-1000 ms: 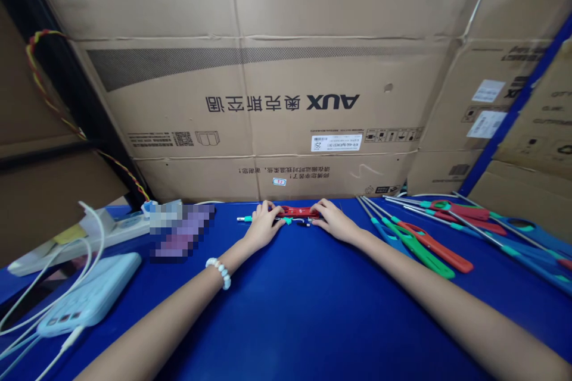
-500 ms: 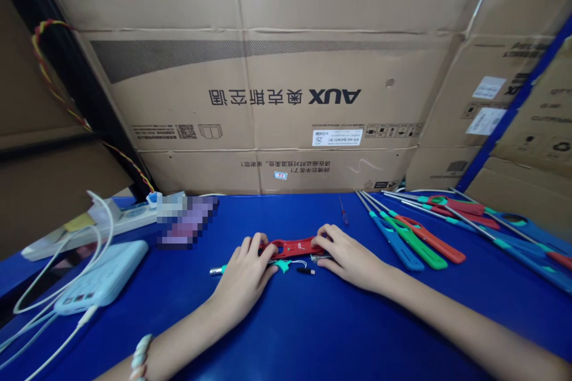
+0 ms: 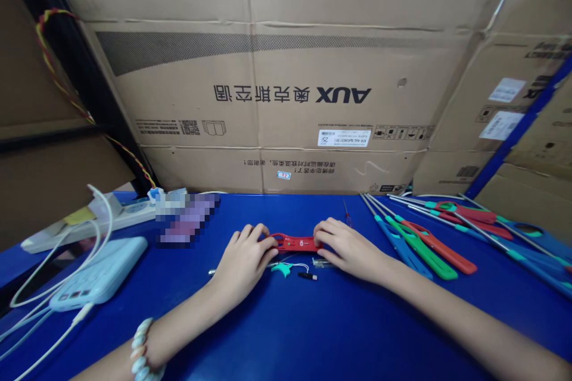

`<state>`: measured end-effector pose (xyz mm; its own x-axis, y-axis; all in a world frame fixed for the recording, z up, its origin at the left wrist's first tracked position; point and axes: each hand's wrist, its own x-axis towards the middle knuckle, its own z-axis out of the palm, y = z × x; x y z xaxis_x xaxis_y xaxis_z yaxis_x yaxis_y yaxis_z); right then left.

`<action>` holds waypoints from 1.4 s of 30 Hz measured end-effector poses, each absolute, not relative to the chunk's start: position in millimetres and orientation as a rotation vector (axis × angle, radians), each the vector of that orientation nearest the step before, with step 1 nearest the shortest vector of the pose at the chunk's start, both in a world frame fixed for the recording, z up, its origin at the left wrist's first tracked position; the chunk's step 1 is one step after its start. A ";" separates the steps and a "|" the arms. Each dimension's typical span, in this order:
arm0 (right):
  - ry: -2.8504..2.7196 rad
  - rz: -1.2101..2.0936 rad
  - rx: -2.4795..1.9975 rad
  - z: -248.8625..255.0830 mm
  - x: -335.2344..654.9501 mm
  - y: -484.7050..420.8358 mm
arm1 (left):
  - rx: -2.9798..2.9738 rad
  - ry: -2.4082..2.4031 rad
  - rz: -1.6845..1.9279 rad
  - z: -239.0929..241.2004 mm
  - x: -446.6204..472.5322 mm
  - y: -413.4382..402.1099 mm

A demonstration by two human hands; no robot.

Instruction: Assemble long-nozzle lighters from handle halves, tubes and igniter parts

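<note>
A red lighter handle shell (image 3: 297, 243) lies level between my hands. My left hand (image 3: 245, 259) has its fingers closed on the left end. At the right end, my right hand (image 3: 346, 247) grips it with bent fingers. Just in front of the shell lie a teal trigger (image 3: 282, 269), white wires and a small black cylindrical part (image 3: 307, 276). A clear part with metal (image 3: 320, 262) sits under my right hand, partly hidden. The tip of a metal tube (image 3: 211, 272) shows left of my left hand.
Long-necked lighters, including a green one (image 3: 423, 249), lie on the right of the blue table. A small screwdriver (image 3: 348, 214) is behind my right hand. At left are a power bank (image 3: 99, 274), white cables and a power strip (image 3: 49, 238). Cardboard (image 3: 286, 65) walls the back.
The red shell has shifted slightly back, leaving a wider gap to the loose parts, and its face is turned more toward me. Both hands stay on its ends. The view has shifted a little.
</note>
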<state>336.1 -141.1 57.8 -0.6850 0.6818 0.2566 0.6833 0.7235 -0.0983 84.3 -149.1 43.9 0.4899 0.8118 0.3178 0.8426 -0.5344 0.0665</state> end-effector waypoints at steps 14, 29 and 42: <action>-2.498 0.115 -1.129 34.3 342.0 -106.5 | -2.644 -1.546 -0.472 36.3 93.0 -109.7; -2.514 0.163 -1.163 57.6 347.4 -127.0 | -2.822 -1.247 -0.597 46.7 114.1 -104.6; -2.753 0.348 -1.128 68.9 345.2 -142.6 | -2.904 -1.081 -0.400 51.4 149.0 -78.1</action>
<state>345.2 -142.6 68.9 -0.7073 0.7053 0.0468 0.6715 0.6912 -0.2672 149.0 -78.1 51.4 0.7280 0.6407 0.2441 0.6450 -0.7607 0.0728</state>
